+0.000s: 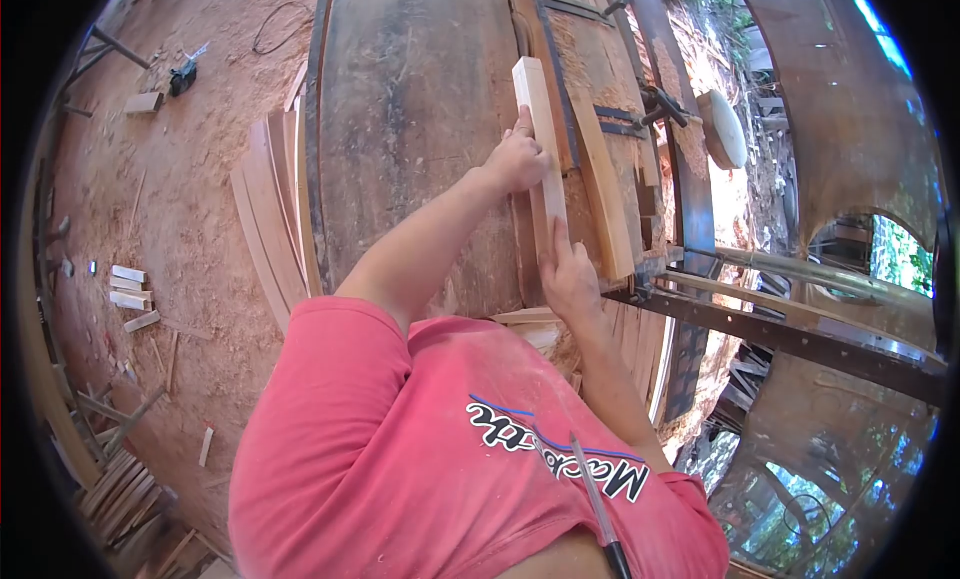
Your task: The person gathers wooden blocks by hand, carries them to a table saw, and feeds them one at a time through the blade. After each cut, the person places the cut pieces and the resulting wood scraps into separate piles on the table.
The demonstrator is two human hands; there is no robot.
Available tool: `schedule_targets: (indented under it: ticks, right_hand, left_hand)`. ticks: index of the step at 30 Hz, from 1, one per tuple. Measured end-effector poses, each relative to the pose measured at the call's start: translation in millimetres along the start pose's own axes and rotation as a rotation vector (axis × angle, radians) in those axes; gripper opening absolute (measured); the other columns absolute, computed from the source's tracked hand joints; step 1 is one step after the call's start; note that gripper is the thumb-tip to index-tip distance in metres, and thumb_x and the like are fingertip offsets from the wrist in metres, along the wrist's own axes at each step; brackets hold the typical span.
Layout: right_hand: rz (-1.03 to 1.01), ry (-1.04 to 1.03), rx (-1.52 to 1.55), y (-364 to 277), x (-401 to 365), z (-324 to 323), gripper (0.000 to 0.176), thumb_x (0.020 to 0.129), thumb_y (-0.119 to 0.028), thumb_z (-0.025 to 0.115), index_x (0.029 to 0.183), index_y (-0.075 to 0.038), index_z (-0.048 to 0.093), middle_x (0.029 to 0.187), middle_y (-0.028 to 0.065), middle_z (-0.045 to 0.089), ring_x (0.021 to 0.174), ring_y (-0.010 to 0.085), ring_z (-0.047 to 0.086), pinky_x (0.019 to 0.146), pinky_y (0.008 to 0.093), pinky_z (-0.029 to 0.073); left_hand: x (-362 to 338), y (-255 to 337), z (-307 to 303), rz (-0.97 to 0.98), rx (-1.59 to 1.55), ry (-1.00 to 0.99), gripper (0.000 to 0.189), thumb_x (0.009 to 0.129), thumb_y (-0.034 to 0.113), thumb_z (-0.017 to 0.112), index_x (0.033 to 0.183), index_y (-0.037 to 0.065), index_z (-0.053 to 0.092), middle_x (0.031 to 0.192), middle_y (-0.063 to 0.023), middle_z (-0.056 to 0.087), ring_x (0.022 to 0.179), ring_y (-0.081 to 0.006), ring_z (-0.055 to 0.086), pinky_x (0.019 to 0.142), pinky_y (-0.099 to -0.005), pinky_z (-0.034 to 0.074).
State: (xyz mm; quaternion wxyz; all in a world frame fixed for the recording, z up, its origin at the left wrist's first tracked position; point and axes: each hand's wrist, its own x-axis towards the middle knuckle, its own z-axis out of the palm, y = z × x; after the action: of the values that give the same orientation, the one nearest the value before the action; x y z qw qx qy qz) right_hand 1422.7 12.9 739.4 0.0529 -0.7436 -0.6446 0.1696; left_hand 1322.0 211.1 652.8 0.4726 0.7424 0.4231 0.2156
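Note:
A pale squared wooden bar (543,184) lies lengthwise on a worn metal machine table (400,99), alongside a long guide edge on its right. My left hand (517,161) grips the bar around its middle, index finger stretched forward along it and the other fingers curled. At the near end my right hand (572,279) holds the bar, with a finger pointing along its side; part of its grip is hidden. Right of the bar, a longer wooden strip (603,189) rests among sawdust.
Long boards (270,209) lean against the table's left side. Small wood blocks (130,289) and offcuts lie on the reddish dirt floor. A dark metal beam (790,329) crosses at right, below a round pale disc (722,131). A pen (600,504) hangs at my shirt.

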Motion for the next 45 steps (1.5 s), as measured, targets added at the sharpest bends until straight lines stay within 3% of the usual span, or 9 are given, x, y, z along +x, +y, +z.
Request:
schedule_targets:
  ticks: [12,17,21,23,26,30,38,42,45]
  right_hand:
    - [0.009,-0.028,-0.012,0.7,2.9,-0.7,0.063,0.092,-0.024,0.054,0.149,-0.006,0.033,0.092,0.0299,0.056,0.084,0.0476,0.058,0.078,0.0533,0.047]
    - [0.050,-0.067,-0.013,-5.4,4.8,-19.3,0.062,0.092,-0.025,0.056,0.148,-0.008,0.036,0.093,0.0261,0.056,0.086,0.0441,0.058,0.079,0.0503,0.047]
    - [0.024,0.002,0.064,-19.1,11.9,-67.4,0.052,0.091,-0.023,0.055,0.139,-0.003,0.049,0.095,0.0265,0.059,0.087,0.0424,0.060,0.079,0.0484,0.049]
    - [0.006,0.072,0.145,-31.4,19.4,-94.2,0.046,0.090,-0.022,0.058,0.131,0.000,0.056,0.103,0.0262,0.063,0.091,0.0401,0.063,0.082,0.0455,0.049]
    - [-0.130,0.241,0.008,-35.6,36.1,-121.2,0.042,0.090,-0.020,0.059,0.126,0.001,0.060,0.106,0.0265,0.064,0.091,0.0393,0.065,0.081,0.0441,0.050]
    - [-0.088,0.338,0.042,-60.9,62.2,-157.6,0.035,0.092,-0.020,0.058,0.118,0.003,0.064,0.104,0.0258,0.066,0.092,0.0374,0.066,0.081,0.0426,0.051]
    - [-0.171,0.502,-0.031,-78.1,130.3,-200.4,0.028,0.096,-0.026,0.055,0.106,-0.003,0.068,0.093,0.0201,0.068,0.085,0.0317,0.067,0.078,0.0391,0.050]
    - [-0.051,0.412,-0.094,-90.1,158.4,-223.7,0.037,0.096,-0.035,0.052,0.108,-0.003,0.068,0.096,0.0200,0.068,0.087,0.0350,0.067,0.080,0.0412,0.050]
    - [-0.088,0.384,-0.125,-86.1,187.6,-239.2,0.043,0.095,-0.039,0.049,0.110,-0.003,0.067,0.101,0.0226,0.067,0.093,0.0354,0.066,0.085,0.0418,0.048]
  left_hand:
    - [2.9,-2.4,-0.6,0.012,0.026,0.012,0.049,0.091,0.029,0.043,0.099,-0.011,0.070,0.155,-0.0365,0.004,0.137,-0.0450,0.035,0.119,-0.0482,0.017]
    - [3.0,-3.2,-13.2,0.026,-0.062,-0.004,0.049,0.091,0.030,0.044,0.103,-0.010,0.069,0.156,-0.0347,0.007,0.143,-0.0399,0.028,0.118,-0.0514,0.019]
    - [8.3,-3.0,-24.2,0.055,-0.113,0.006,0.049,0.092,0.030,0.045,0.107,-0.010,0.068,0.157,-0.0313,0.011,0.147,-0.0362,0.020,0.118,-0.0505,0.015]
    - [10.3,-3.2,-32.6,0.179,-0.068,0.012,0.048,0.093,0.031,0.045,0.109,-0.009,0.067,0.158,-0.0276,0.013,0.149,-0.0354,0.016,0.119,-0.0490,0.010]
    - [15.9,11.8,-47.0,0.114,-0.247,0.013,0.047,0.093,0.029,0.045,0.110,-0.009,0.066,0.158,-0.0268,0.012,0.149,-0.0355,0.013,0.120,-0.0467,0.008]
    - [28.0,16.1,-57.4,0.111,-0.349,0.040,0.047,0.091,0.030,0.046,0.110,-0.008,0.067,0.159,-0.0252,0.013,0.149,-0.0352,0.014,0.120,-0.0441,0.007]
    - [45.2,27.1,-66.3,0.039,-0.531,0.065,0.052,0.088,0.031,0.051,0.114,-0.014,0.061,0.161,-0.0192,0.014,0.136,-0.0350,0.042,0.108,-0.0325,0.035]
    - [51.8,28.1,-65.3,0.045,-0.508,0.172,0.052,0.088,0.030,0.051,0.113,-0.014,0.062,0.161,-0.0169,0.015,0.131,-0.0326,0.048,0.106,-0.0335,0.037]
    - [55.4,29.5,-68.4,0.043,-0.509,0.161,0.052,0.088,0.030,0.051,0.114,-0.014,0.061,0.161,-0.0168,0.015,0.133,-0.0309,0.047,0.106,-0.0328,0.036]
